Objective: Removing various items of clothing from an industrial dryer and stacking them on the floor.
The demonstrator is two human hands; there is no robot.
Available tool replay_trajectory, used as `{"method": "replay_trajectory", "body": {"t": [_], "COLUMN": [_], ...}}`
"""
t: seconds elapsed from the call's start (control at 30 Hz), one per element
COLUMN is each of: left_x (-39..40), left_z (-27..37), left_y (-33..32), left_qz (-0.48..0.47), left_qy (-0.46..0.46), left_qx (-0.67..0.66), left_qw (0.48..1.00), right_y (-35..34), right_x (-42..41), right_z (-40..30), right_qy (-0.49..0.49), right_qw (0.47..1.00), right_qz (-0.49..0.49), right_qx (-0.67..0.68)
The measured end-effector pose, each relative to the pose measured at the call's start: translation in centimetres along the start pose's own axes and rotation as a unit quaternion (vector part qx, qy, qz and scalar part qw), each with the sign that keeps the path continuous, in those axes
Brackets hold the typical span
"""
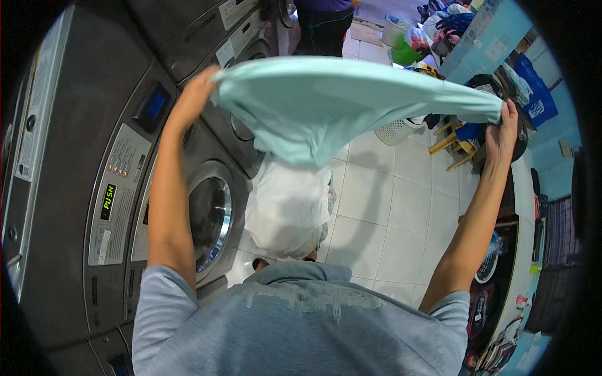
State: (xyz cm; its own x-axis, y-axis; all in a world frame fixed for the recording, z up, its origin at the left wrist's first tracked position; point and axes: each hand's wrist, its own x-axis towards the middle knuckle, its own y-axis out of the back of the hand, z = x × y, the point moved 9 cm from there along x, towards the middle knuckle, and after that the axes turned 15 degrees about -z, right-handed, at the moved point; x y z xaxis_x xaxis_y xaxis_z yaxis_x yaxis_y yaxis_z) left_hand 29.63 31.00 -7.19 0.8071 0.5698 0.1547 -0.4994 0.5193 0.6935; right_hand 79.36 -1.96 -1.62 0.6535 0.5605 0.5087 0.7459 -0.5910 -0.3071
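Observation:
A mint-green cloth (pixel 329 98) is stretched wide in the air in front of me, its middle sagging. My left hand (pixel 200 91) grips its left end, beside the stacked machines. Its right end is pinched in my right hand (pixel 503 129), with the arm held far out to the side. Below the sagging middle, a white cloth (pixel 289 207) lies over a pile near my feet; what is under it is mostly hidden.
Front-loading laundry machines (pixel 209 221) line the left side. A person (pixel 324 28) stands beyond the cloth. A white laundry basket (pixel 397 131) and a yellow stool (pixel 454 143) stand on the tiled floor. Piled clothes (pixel 451 28) lie at the back right, and a long counter (pixel 522 235) runs along the right.

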Motion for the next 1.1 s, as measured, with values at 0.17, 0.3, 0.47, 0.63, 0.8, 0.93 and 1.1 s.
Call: {"method": "replay_trajectory", "body": {"t": [0.17, 0.3, 0.47, 0.63, 0.8, 0.93, 1.1], "left_x": [-13.6, -15.5, -6.8, -7.9, -11.2, -11.9, -6.9], "left_z": [-3.1, -4.2, -1.2, -1.2, -4.8, -7.9, -7.1], "left_y": [-22.0, -30.0, -28.9, -41.8, -40.9, -33.9, -24.5], "left_qz": [-0.42, -0.377, -0.034, -0.237, -0.264, -0.272, -0.291], "left_qy": [0.174, 0.078, -0.017, 0.002, 0.106, 0.136, 0.066], "left_qx": [0.0, -0.167, -0.072, -0.265, -0.409, -0.398, -0.152], "left_qw": [0.891, 0.908, 0.997, 0.935, 0.867, 0.866, 0.942], "right_y": [-1.7, -12.0, -28.1, -31.9, -11.5, -4.2, 6.4], "right_x": [-4.8, -4.7, -10.1, -10.5, -3.7, -2.9, 1.4], "right_z": [-5.0, -4.0, -6.6, -13.0, -20.0, -17.0, -6.1], "right_qy": [0.003, -0.006, -0.007, 0.123, 0.215, 0.138, 0.026], "right_qw": [0.997, 0.978, 0.868, 0.885, 0.599, 0.939, 0.94], "right_qz": [-0.044, -0.207, -0.484, -0.448, -0.137, -0.03, -0.044], "right_qx": [-0.063, 0.01, 0.111, 0.04, -0.759, -0.315, -0.337]}}
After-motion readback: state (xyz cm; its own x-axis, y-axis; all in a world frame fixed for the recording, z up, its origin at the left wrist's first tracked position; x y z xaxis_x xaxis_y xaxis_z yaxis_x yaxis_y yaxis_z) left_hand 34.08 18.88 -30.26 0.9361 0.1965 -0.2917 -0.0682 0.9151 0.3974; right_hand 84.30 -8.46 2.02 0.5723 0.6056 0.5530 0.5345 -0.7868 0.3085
